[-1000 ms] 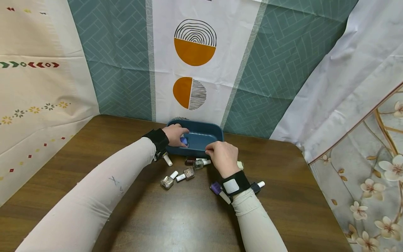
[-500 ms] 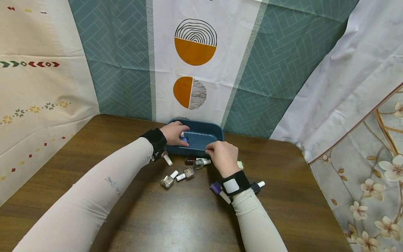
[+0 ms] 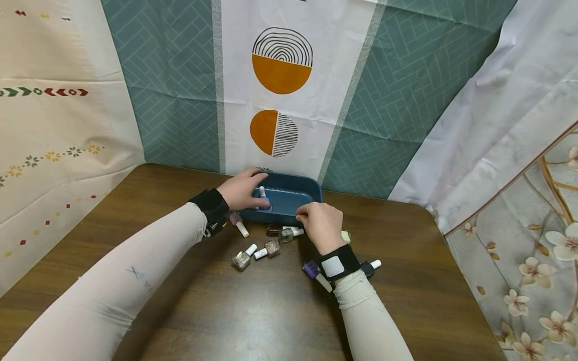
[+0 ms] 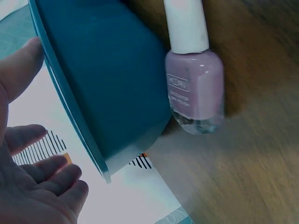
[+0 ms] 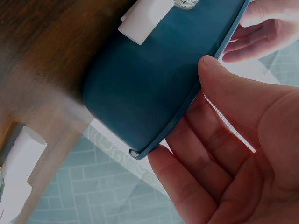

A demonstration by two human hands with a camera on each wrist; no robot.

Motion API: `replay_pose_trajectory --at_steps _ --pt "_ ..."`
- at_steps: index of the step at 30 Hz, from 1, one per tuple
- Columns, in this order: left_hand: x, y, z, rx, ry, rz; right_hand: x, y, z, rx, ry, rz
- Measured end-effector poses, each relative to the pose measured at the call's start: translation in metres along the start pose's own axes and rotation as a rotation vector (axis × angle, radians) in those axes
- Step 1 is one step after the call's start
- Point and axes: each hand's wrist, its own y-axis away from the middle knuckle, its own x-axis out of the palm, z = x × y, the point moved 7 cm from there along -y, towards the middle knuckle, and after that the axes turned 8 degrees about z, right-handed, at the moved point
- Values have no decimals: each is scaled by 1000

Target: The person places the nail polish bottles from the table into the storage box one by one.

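A blue plastic bin [image 3: 295, 200] stands at the table's back edge. Inside its left end lies a blue nail polish bottle [image 3: 264, 201] with a white cap. My left hand [image 3: 240, 192] hovers over that end, thumb and fingers spread, holding nothing. At the bin's near right rim, my right hand [image 3: 321, 225] pinches the edge; the right wrist view shows the thumb on one side of the rim [image 5: 182, 109] and fingers on the other. A mauve nail polish bottle [image 4: 196, 86] with a white cap lies just outside the bin, below my left hand.
Before the bin lie a dark red bottle [image 3: 273, 230], a dark glitter bottle [image 3: 286, 235] and two gold glitter bottles [image 3: 241, 260]. Near my right wrist are purple [image 3: 310, 269], pale green [image 3: 345, 236] and dark navy [image 3: 368, 269] bottles. Patterned cloth [image 3: 180, 100] hangs behind the table.
My left hand has let go of the blue nail polish bottle and drawn back to the left, leaving the bottle lying in the bin. The right hand stays on the rim.
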Motion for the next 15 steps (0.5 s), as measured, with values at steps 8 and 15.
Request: replay_pose_trajectory --at_steps 8,15 --pt "-1 14 3 5 1 -48 0 1 0 2 3 -1" --pt "-2 31 -2 13 -13 -81 -1 0 1 2 9 0"
